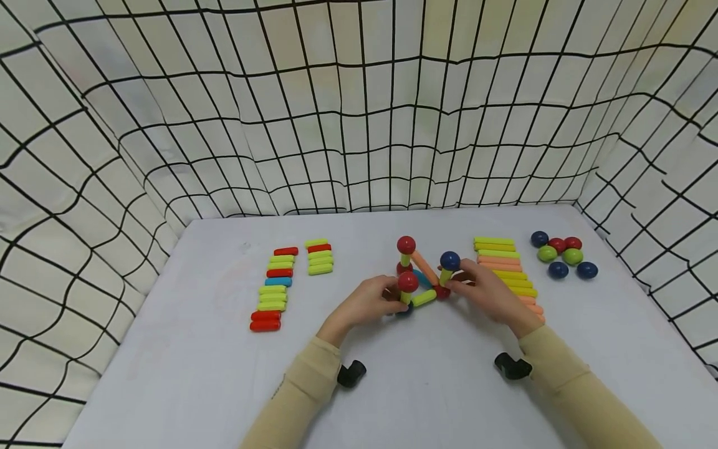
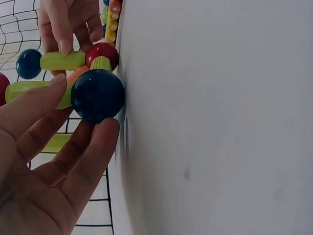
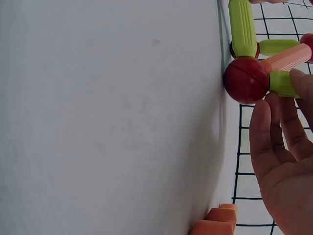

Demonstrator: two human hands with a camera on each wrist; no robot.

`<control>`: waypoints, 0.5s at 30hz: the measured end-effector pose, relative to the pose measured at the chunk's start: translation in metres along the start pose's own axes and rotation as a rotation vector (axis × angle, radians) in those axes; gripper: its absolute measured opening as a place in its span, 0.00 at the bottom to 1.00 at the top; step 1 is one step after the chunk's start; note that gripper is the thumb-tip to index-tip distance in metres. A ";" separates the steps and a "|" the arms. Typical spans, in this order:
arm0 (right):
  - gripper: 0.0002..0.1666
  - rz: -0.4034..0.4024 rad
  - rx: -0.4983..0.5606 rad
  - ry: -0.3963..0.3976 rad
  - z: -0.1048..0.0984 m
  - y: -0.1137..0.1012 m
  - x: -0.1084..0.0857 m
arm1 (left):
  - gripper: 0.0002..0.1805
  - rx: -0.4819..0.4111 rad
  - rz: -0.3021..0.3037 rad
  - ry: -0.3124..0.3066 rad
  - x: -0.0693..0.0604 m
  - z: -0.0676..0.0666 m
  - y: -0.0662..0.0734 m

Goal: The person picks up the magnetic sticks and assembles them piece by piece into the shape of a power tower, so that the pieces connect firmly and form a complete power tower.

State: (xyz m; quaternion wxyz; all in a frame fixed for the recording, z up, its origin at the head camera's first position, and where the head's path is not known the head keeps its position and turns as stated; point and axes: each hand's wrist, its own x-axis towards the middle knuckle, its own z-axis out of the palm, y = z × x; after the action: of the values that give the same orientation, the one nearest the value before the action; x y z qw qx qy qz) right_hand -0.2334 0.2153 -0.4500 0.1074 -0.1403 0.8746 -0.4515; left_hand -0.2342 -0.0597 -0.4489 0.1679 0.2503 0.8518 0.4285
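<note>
A frame of magnetic-looking rods and balls stands mid-table. Its base has a front blue ball (image 2: 98, 96), a right red ball (image 3: 246, 80) and a rear red ball (image 1: 402, 269), with a green rod (image 1: 424, 298) and a blue rod (image 1: 422, 279) between. Short green uprights carry two red balls (image 1: 407, 282) and a blue ball (image 1: 450, 260); an orange rod (image 1: 424, 268) slants across. My left hand (image 1: 371, 298) grips the front green upright (image 2: 36, 92), fingers by the blue ball. My right hand (image 1: 487, 292) pinches the right green upright (image 3: 282, 83).
Short green, red and blue rods (image 1: 272, 298) lie in two columns at left. Longer yellow and orange rods (image 1: 513, 275) are lined up beside my right hand. Several loose balls (image 1: 573, 256) sit at the far right. Black-gridded netting (image 1: 359, 131) encloses the table's back and sides.
</note>
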 end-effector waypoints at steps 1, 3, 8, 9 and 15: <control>0.20 0.004 0.007 0.003 0.000 0.001 0.001 | 0.11 -0.003 -0.004 -0.006 0.000 0.001 0.001; 0.22 0.003 0.024 0.007 -0.001 0.002 0.001 | 0.10 -0.014 -0.010 -0.013 0.001 0.004 0.003; 0.22 -0.009 0.047 0.020 -0.002 0.004 0.002 | 0.08 -0.026 -0.024 -0.012 0.001 0.008 0.009; 0.23 -0.009 0.047 0.021 -0.003 0.005 0.002 | 0.08 -0.026 -0.028 -0.011 0.001 0.009 0.009; 0.23 -0.029 0.053 0.010 -0.005 0.006 0.003 | 0.08 -0.012 -0.031 -0.003 0.001 0.010 0.012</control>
State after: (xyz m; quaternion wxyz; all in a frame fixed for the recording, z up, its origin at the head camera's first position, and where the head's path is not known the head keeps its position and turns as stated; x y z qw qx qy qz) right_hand -0.2383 0.2213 -0.4523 0.1003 -0.1479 0.8607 -0.4766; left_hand -0.2269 -0.0462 -0.4448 0.1772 0.2367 0.8528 0.4305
